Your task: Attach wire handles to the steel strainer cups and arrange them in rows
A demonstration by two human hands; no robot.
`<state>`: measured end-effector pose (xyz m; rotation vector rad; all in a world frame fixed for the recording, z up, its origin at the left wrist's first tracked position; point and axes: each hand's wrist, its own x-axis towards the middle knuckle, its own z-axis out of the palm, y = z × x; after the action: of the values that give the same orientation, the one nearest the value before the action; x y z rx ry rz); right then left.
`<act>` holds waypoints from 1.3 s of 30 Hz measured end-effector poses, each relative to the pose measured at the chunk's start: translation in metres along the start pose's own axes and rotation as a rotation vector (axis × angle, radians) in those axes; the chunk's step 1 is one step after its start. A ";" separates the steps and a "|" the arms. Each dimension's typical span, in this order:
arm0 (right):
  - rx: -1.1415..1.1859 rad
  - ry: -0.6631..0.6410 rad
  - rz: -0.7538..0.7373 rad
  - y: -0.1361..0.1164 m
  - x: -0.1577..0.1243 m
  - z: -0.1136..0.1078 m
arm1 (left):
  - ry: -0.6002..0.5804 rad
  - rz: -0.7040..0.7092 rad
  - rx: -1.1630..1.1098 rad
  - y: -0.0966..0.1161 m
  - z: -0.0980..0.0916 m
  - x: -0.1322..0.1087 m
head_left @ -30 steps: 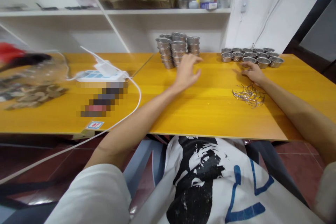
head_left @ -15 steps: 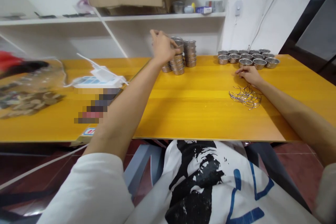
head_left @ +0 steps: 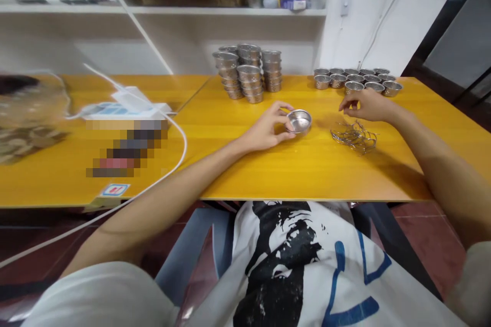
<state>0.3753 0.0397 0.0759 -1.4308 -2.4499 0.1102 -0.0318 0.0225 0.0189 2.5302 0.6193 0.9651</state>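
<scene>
My left hand grips a small round metal cup by its side, thumb and fingers around the rim, low over the yellow table. The cup is tilted, so its hollow inside faces me. To the right, my right hand hovers with its fingers curled together above a loose pile of thin curved wires. Anything between those fingertips is too small to make out. Stacks of perforated metal cups stand behind my left hand.
Rows of single metal cups sit at the back right, just behind my right hand. A white power strip and its cable lie to the left, the cable crossing above my left forearm. A shelf runs along the wall.
My left hand has come down from the cup stacks toward the middle of the table, bringing a cup. My right hand stays near the wires, its wrist raised slightly. The view has shifted a little.
</scene>
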 end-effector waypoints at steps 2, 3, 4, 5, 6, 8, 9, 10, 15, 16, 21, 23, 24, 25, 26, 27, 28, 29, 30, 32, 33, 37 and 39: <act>-0.040 -0.071 -0.011 0.000 -0.002 -0.007 | -0.084 -0.011 -0.027 0.009 0.006 0.003; -0.050 -0.104 -0.009 0.001 -0.003 -0.008 | -0.118 -0.017 -0.038 0.013 0.007 0.006; -0.056 -0.130 -0.009 0.001 -0.003 -0.006 | -0.144 -0.022 -0.047 0.016 0.008 0.008; -0.061 -0.142 -0.006 0.000 -0.003 -0.002 | -0.164 -0.023 -0.054 0.018 0.009 0.009; -0.068 -0.141 -0.003 -0.002 -0.003 0.003 | -0.180 -0.021 -0.059 0.020 0.009 0.009; -0.092 -0.126 0.003 -0.008 -0.002 0.015 | -0.197 -0.011 -0.067 0.022 0.009 0.008; -0.108 -0.116 0.008 -0.012 -0.001 0.021 | -0.200 -0.008 -0.072 0.023 0.008 0.008; -0.127 -0.108 0.017 -0.015 -0.001 0.026 | -0.203 -0.006 -0.080 0.023 0.007 0.007; -0.184 -0.049 0.024 -0.021 -0.001 0.033 | -0.241 -0.026 -0.194 0.025 0.004 0.006; -0.170 -0.020 0.012 -0.022 -0.001 0.032 | -0.238 -0.051 -0.232 0.024 0.005 0.006; -0.030 0.245 -0.013 -0.035 -0.004 0.021 | -0.192 -0.123 -0.423 0.016 0.013 0.005; 0.047 0.346 -0.040 -0.046 -0.006 0.017 | -0.202 -0.123 -0.465 0.013 0.014 0.004; 0.093 0.376 -0.059 -0.052 -0.007 0.016 | -0.209 -0.124 -0.476 0.013 0.014 0.004; 0.147 0.400 -0.076 -0.058 -0.008 0.015 | -0.217 -0.127 -0.483 0.012 0.014 0.004; 0.208 0.412 -0.096 -0.064 -0.008 0.015 | -0.222 -0.129 -0.490 0.012 0.013 0.004; 0.266 0.420 -0.121 -0.069 -0.009 0.016 | -0.228 -0.132 -0.496 0.012 0.013 0.003; 0.314 0.419 -0.154 -0.075 -0.009 0.017 | -0.234 -0.137 -0.503 0.012 0.012 0.004; 0.349 0.408 -0.193 -0.081 -0.010 0.019 | -0.240 -0.144 -0.511 0.011 0.012 0.004; 0.369 0.388 -0.235 -0.087 -0.010 0.021 | -0.247 -0.152 -0.518 0.011 0.012 0.004; 0.372 0.320 -0.314 -0.100 -0.013 0.026 | -0.264 -0.173 -0.531 0.012 0.011 0.005; 0.367 0.282 -0.344 -0.106 -0.014 0.029 | -0.275 -0.184 -0.535 0.012 0.011 0.005; 0.296 0.193 -0.423 -0.124 -0.018 0.041 | -0.306 -0.209 -0.538 0.017 0.009 0.006; 0.237 0.194 -0.443 -0.127 -0.018 0.046 | -0.314 -0.209 -0.539 0.019 0.009 0.006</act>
<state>0.2635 -0.0357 0.0557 -0.7448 -2.4299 0.1491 -0.0166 0.0081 0.0252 2.0281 0.4424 0.5490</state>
